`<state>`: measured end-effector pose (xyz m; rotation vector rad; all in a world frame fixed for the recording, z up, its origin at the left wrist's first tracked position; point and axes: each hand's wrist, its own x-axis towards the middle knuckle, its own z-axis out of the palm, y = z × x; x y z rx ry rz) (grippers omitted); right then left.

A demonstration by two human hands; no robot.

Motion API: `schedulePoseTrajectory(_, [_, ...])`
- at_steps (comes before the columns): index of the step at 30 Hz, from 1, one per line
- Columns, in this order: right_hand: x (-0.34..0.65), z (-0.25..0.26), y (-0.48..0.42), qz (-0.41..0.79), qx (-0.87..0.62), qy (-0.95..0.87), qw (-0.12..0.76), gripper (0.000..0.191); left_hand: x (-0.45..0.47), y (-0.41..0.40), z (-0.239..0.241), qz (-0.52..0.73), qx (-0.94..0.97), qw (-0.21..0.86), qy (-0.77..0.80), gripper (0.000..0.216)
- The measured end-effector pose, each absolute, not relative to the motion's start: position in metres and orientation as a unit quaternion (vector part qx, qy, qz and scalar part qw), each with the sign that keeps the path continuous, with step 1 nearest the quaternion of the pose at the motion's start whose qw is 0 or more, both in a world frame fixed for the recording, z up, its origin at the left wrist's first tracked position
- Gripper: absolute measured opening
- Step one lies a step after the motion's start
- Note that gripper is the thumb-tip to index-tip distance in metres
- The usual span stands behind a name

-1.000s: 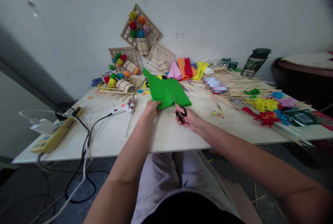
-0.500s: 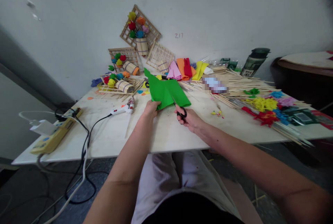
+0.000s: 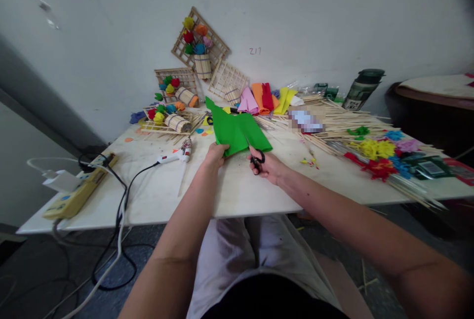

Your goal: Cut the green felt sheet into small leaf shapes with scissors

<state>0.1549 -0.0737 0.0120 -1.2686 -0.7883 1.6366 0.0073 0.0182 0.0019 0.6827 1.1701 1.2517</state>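
Note:
A bright green felt sheet (image 3: 231, 129) is raised above the middle of the white table. My left hand (image 3: 217, 155) pinches its near left edge, thumb on top. In my right hand (image 3: 268, 167) are black-handled scissors (image 3: 258, 159), fingers closed round the loops. Their blades reach into the sheet's near edge, where a slit runs inward. Part of the blades is hidden by the felt. Behind the sheet lie small yellow, blue and orange cut pieces (image 3: 200, 131).
A white glue gun (image 3: 174, 156) lies on the left, its cord running to a yellow power strip (image 3: 79, 188). Bamboo sticks (image 3: 344, 119), coloured felt rolls (image 3: 261, 99) and a dark bottle (image 3: 363, 89) are at the back right. Stick lattices with felt flowers (image 3: 200, 45) lean on the wall.
The scissors' handles have shifted slightly, with the loops looking closer together. The sheet and my left hand are nearly still.

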Motion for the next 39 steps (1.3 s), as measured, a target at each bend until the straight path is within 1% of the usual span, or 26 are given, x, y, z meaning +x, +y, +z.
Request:
schedulePoseTrajectory(5, [0.157, 0.0134, -0.067, 0.658, -0.526, -0.319, 0.434, 0.034, 0.0064, 0.0163, 0.0034, 0.538, 0.298, 0.607, 0.503, 0.028])
schedulePoseTrajectory(15, [0.1524, 0.0151, -0.0725, 0.623, -0.524, -0.324, 0.482, 0.033, 0.004, 0.0249, -0.0054, 0.537, 0.302, 0.618, 0.489, 0.027])
schedulePoseTrajectory(19, [0.1519, 0.0117, -0.072, 0.61, -0.526, -0.338, 0.487, 0.033, 0.0043, 0.0247, -0.0053, 0.53, 0.303, 0.62, 0.492, 0.033])
schedulePoseTrajectory(23, [0.1507, 0.011, -0.072, 0.595, -0.537, -0.342, 0.491, 0.032, 0.0043, 0.023, -0.0032, 0.53, 0.3, 0.618, 0.498, 0.031])
schedulePoseTrajectory(30, [0.1567, 0.015, -0.0696, 0.601, -0.547, -0.358, 0.46, 0.033, 0.0023, 0.021, 0.0, 0.535, 0.301, 0.622, 0.486, 0.027])
schedulePoseTrajectory(35, [0.1586, 0.0108, -0.065, 0.571, -0.579, -0.368, 0.451, 0.029, 0.0024, 0.0202, 0.0009, 0.541, 0.298, 0.614, 0.491, 0.025])
schedulePoseTrajectory(37, [0.1569, 0.0103, -0.0646, 0.557, -0.594, -0.366, 0.45, 0.033, 0.0021, 0.0204, 0.0006, 0.542, 0.299, 0.615, 0.488, 0.026])
schedulePoseTrajectory(39, [0.1551, 0.0116, -0.0654, 0.55, -0.598, -0.368, 0.452, 0.042, 0.0014, 0.021, -0.0001, 0.542, 0.303, 0.62, 0.479, 0.026])
